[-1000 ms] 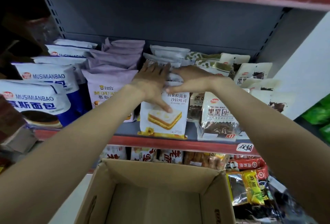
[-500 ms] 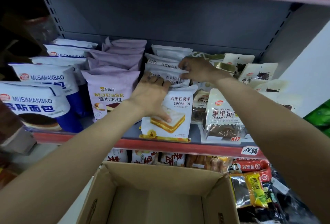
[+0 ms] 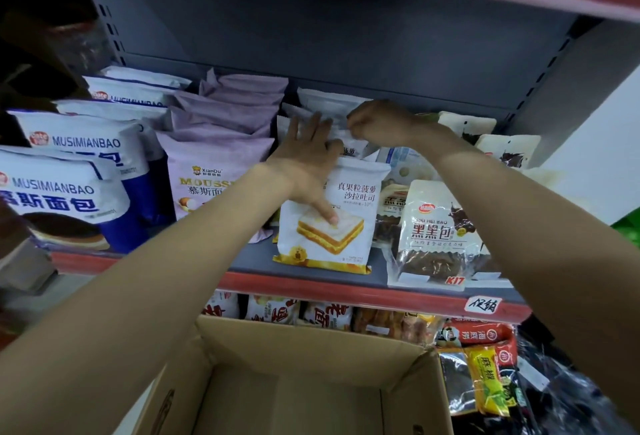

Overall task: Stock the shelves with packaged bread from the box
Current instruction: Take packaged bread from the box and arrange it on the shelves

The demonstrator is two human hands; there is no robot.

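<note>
A row of white sandwich-bread packs stands on the grey shelf [image 3: 311,278], the front pack [image 3: 349,220] showing a yellow sandwich picture. My left hand [image 3: 308,164] lies flat with spread fingers on that row, thumb pressing the front pack's face. My right hand [image 3: 377,123] is farther back, fingers curled, pinching the top edge of a white pack behind [image 3: 332,102]. The open cardboard box [image 3: 294,382] sits below the shelf; the part of its inside that shows holds nothing.
Purple mousse bread packs [image 3: 211,175] and blue-white Musimianbao bags [image 3: 65,199] fill the shelf's left. Dark bread packs [image 3: 436,226] stand on the right. Red and yellow snack bags [image 3: 481,365] crowd the lower shelf at right. A red shelf edge runs overhead.
My right hand has moved back along the row and curled onto a rear pack's top edge. My left hand has stayed spread on the front packs.
</note>
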